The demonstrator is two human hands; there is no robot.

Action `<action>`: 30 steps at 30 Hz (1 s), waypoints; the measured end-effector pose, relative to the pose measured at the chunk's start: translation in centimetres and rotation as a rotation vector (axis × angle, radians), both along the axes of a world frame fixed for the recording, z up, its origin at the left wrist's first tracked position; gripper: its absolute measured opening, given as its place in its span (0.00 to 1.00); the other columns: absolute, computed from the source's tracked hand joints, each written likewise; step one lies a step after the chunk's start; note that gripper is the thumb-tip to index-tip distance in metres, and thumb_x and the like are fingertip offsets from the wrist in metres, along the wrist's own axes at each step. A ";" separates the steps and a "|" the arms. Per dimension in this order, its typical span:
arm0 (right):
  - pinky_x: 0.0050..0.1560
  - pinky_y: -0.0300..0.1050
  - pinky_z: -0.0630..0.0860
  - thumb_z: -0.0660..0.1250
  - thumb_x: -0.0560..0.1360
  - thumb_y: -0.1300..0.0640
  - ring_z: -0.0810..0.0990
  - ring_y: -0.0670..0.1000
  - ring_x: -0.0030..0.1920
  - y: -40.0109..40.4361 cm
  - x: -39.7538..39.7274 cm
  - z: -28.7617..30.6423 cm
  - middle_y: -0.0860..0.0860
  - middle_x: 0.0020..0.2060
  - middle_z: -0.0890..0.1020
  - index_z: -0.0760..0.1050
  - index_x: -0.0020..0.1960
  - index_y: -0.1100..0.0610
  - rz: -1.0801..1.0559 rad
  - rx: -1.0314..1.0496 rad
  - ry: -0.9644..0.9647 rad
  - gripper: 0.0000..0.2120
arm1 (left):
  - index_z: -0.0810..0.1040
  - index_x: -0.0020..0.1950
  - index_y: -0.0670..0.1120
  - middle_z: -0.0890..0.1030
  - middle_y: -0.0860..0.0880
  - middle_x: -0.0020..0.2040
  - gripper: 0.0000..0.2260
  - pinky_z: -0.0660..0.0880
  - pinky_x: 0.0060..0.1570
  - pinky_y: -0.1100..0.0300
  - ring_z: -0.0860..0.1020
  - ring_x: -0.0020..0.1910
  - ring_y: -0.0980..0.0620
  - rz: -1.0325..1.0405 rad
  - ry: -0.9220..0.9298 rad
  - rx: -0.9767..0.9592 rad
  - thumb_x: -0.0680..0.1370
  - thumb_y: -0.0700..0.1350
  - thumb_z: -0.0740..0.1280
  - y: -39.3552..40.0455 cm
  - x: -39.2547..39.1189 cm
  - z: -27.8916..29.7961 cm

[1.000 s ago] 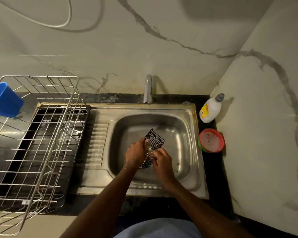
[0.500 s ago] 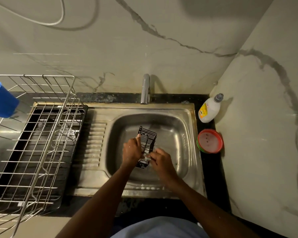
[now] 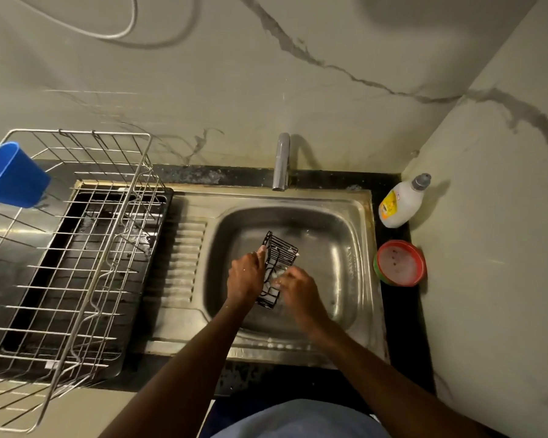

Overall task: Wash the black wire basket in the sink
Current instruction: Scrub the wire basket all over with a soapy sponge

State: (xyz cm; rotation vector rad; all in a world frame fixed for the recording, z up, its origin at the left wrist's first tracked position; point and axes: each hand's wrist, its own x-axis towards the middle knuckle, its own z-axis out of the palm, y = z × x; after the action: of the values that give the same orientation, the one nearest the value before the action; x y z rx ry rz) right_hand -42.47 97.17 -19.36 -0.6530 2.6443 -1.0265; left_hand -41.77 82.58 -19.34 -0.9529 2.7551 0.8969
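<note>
Two hands: both over the sink (image 3: pixel 355 216) bowl, at the frame's centre.
Basket (image 3: pixel 280 252): black wire, tilted, held above the bowl between both hands.
Left hand (image 3: pixel 246 278): grips the basket's nine-o'clock edge.
Right hand (image 3: pixel 293 287): fingers curled on its lower part; what they hold is blurred.
Tap (image 3: pixel 281 161): twelve o'clock.
Bottle (image 3: pixel 402 202): two o'clock.
Drying rack (image 3: pixel 76 248): nine o'clock.

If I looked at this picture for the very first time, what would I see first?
Right in the middle, two hands, the left hand and the right hand, hold a small black wire basket over the shiny steel sink. Next, the bright blue cup pops out, hanging on the big silver dish rack at the far left. On the right of the sink sit a white soap bottle and a red-rimmed bowl.
</note>
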 end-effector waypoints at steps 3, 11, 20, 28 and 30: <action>0.43 0.48 0.80 0.76 0.71 0.64 0.80 0.52 0.42 0.9 2.3 0.6 0.55 0.41 0.82 0.85 0.46 0.61 0.120 0.006 0.018 0.04 | 0.78 0.44 0.45 0.83 0.41 0.41 0.39 0.82 0.45 0.41 0.83 0.42 0.37 -0.008 -0.006 0.018 0.80 0.75 0.42 0.3 -0.3 -0.2; 0.52 0.44 0.80 0.71 0.76 0.65 0.82 0.53 0.50 0.7 -9.2 2.2 0.56 0.50 0.84 0.83 0.55 0.61 -0.191 0.043 0.046 0.09 | 0.72 0.37 0.47 0.82 0.38 0.39 0.36 0.82 0.42 0.41 0.83 0.40 0.34 -0.063 -0.013 -0.022 0.80 0.75 0.44 -0.3 0.0 0.0; 0.46 0.34 0.71 0.73 0.75 0.65 0.81 0.51 0.49 2.7 -3.3 0.6 0.55 0.50 0.82 0.81 0.54 0.60 -0.086 0.124 0.090 0.09 | 0.75 0.39 0.48 0.83 0.43 0.38 0.37 0.83 0.40 0.43 0.84 0.39 0.39 -0.204 -0.057 -0.101 0.80 0.75 0.43 -0.2 1.5 1.2; 0.44 0.47 0.78 0.70 0.74 0.65 0.82 0.55 0.45 0.6 0.9 0.1 0.56 0.44 0.82 0.82 0.48 0.61 0.177 0.065 0.073 0.03 | 0.80 0.53 0.50 0.85 0.43 0.43 0.33 0.82 0.43 0.45 0.85 0.46 0.37 -0.244 -0.015 -0.109 0.82 0.72 0.45 -0.5 0.7 1.0; 0.49 0.45 0.77 0.69 0.76 0.63 0.79 0.49 0.48 1.1 -1.2 -0.2 0.52 0.47 0.82 0.82 0.52 0.59 0.176 0.070 0.117 0.06 | 0.76 0.58 0.53 0.86 0.44 0.43 0.32 0.83 0.43 0.43 0.85 0.45 0.37 -0.301 0.010 -0.128 0.82 0.71 0.41 -0.7 0.8 0.6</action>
State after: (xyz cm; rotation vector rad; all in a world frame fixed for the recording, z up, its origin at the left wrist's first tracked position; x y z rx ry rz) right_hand -43.72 98.29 -19.60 -0.9381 2.6489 -0.8670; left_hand -40.98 81.84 -18.69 -0.5253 2.8860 0.6850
